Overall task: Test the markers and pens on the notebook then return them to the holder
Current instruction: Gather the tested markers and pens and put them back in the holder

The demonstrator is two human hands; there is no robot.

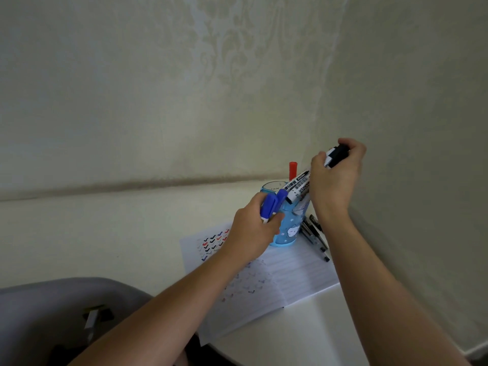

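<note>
Right of centre in the frame, the right hand (336,178) grips a bundle of markers (301,187) over the blue holder (286,228); the left hand (254,228) pinches blue markers (272,206). They look light, stiff and smooth, best held mid-barrel.

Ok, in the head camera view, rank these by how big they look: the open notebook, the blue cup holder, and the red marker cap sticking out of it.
1. open notebook, the largest by far.
2. blue cup holder, partly hidden by the left hand.
3. red marker cap, the smallest.
</note>
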